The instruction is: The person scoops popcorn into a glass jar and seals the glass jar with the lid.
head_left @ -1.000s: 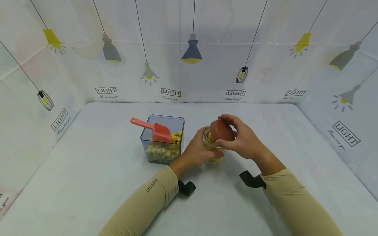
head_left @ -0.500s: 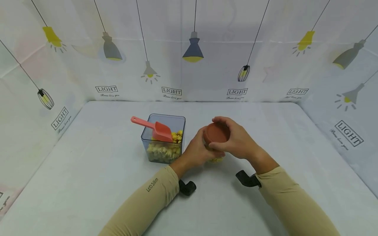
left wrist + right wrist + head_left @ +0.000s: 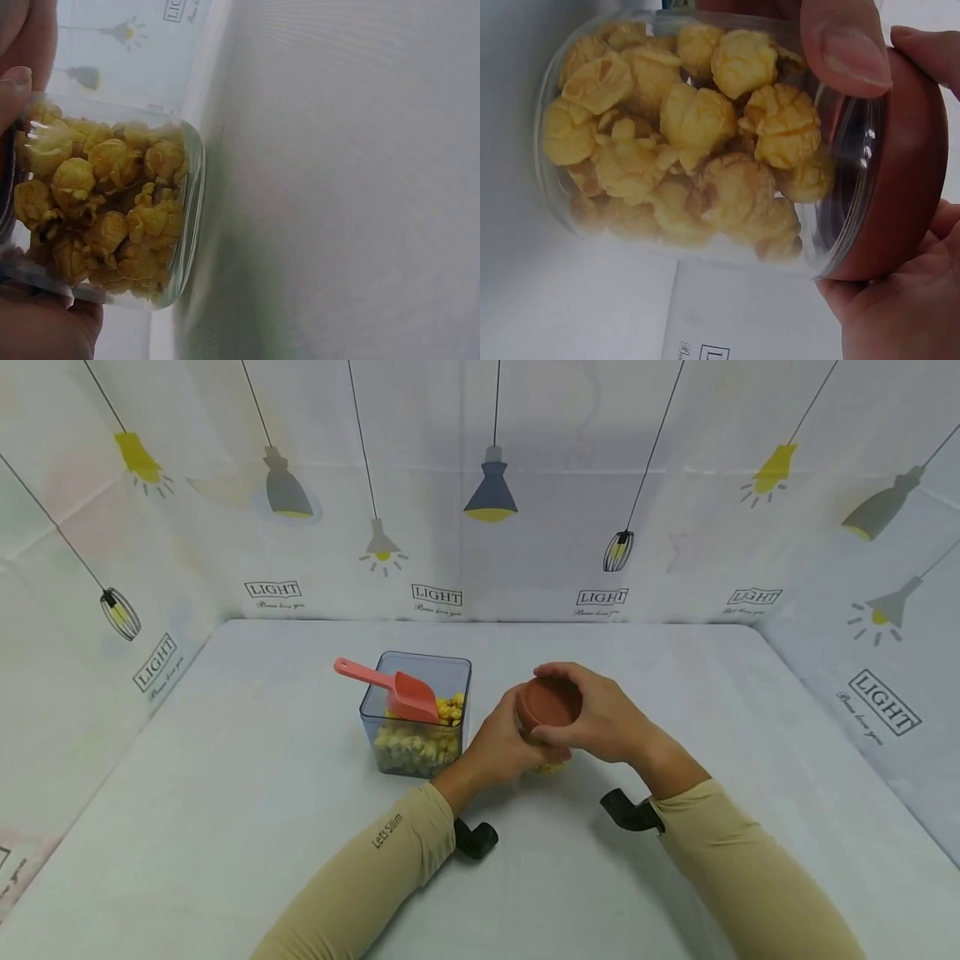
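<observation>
A glass jar [image 3: 193, 225] filled with popcorn [image 3: 697, 124] stands on the white table. My left hand [image 3: 504, 745] grips its side, the thumb lying across the glass near the mouth. Over the mouth sits a reddish-brown lid [image 3: 553, 702], its edge meeting the glass in the right wrist view. My right hand [image 3: 613, 720] holds the lid by its rim, thumb on the near side and fingers on the far side. From the head view the hands and lid hide most of the jar. How tightly the lid is seated I cannot tell.
Left of the jar stands a clear bluish bin [image 3: 448, 673] part-filled with popcorn. A pink scoop [image 3: 412, 697] lies on that popcorn, its handle sticking out over the bin's left rim. A lamp-printed white curtain [image 3: 540, 560] closes off the table's back and sides.
The right hand has brought the tilted lid down and left onto the jar's mouth, covering the popcorn inside. The left hand has kept its hold on the jar. Bin and scoop are unmoved.
</observation>
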Demonstrator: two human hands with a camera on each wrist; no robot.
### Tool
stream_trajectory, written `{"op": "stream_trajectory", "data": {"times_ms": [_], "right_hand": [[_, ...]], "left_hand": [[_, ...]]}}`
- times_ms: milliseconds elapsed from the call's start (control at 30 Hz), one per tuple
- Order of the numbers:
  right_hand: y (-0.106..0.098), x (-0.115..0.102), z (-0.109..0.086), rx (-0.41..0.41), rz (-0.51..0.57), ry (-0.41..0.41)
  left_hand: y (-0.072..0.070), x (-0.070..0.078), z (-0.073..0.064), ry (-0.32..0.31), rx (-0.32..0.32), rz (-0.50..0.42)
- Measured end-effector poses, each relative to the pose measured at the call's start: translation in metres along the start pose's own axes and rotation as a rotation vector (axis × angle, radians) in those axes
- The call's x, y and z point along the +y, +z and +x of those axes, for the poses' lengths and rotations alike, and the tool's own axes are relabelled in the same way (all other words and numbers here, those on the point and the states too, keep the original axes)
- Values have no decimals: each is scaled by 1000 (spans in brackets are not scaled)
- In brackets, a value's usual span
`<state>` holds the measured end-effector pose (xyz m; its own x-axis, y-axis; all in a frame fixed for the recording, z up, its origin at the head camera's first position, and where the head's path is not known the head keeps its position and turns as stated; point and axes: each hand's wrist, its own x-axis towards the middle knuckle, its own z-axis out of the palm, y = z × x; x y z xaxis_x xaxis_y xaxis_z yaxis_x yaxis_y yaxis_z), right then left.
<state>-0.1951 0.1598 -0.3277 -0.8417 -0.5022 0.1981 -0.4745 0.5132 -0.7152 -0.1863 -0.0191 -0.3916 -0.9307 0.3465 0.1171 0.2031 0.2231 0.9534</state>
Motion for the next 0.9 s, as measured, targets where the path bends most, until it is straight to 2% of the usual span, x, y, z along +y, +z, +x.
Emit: {"op": "stream_trajectory", "data": {"times_ms": [233, 400, 533, 667, 900], "right_hand": [[-2, -1, -1, -59, -12, -4], [-2, 0, -4, 7, -18, 40], [-2, 3, -7, 50, 32, 92], [-2, 5, -7, 41, 100, 95], [-3, 6, -5, 9, 121, 72]], "left_hand": [[0, -1, -1, -1, -7, 18], [0, -2, -1, 22, -8, -18], [1, -3, 1, 33, -5, -36], [1, -4, 1, 48, -9, -37], [1, -3, 0, 45, -8, -39]]}}
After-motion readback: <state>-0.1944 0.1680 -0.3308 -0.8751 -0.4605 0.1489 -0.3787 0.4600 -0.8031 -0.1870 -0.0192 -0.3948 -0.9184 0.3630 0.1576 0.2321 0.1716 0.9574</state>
